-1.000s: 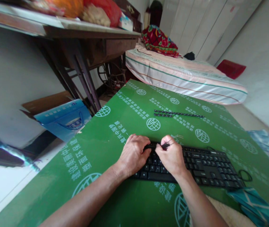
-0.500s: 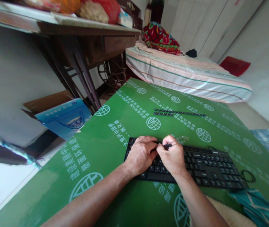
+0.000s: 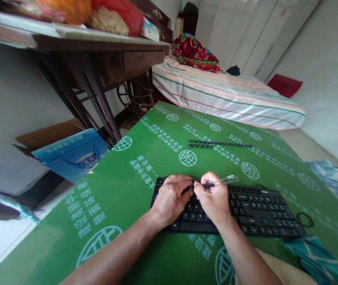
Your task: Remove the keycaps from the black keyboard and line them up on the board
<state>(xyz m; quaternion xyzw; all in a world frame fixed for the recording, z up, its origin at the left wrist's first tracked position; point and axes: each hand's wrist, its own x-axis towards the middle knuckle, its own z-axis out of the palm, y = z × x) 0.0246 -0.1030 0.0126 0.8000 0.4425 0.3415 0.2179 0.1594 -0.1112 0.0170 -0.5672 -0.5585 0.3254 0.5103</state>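
Note:
A black keyboard (image 3: pixel 264 213) lies on the green table, with both my hands over its left half. My right hand (image 3: pixel 213 198) is closed round the dark handle of a wire keycap puller (image 3: pixel 230 179), whose thin metal loops stick out to the right, away from the keys. My left hand (image 3: pixel 171 200) rests on the keys with its fingers curled, their tips meeting my right fingertips. Something small and dark shows between those fingertips, too hidden to name. Beyond the keyboard, black keycaps (image 3: pixel 221 143) lie in two rows, one long and one short.
The green table (image 3: pixel 133 233) bears printed globes and writing. A coiled cable (image 3: pixel 305 220) and a teal cloth (image 3: pixel 317 253) lie by the keyboard's right end. A blue box (image 3: pixel 71 154) stands left below a wooden sewing-machine table (image 3: pixel 103 43). A bed (image 3: pixel 231 95) is behind.
The wire loops of the keycap puller now show clearly, pointing right; before they were faint. Both hands stay close together at the keys. The whole view has shifted slightly.

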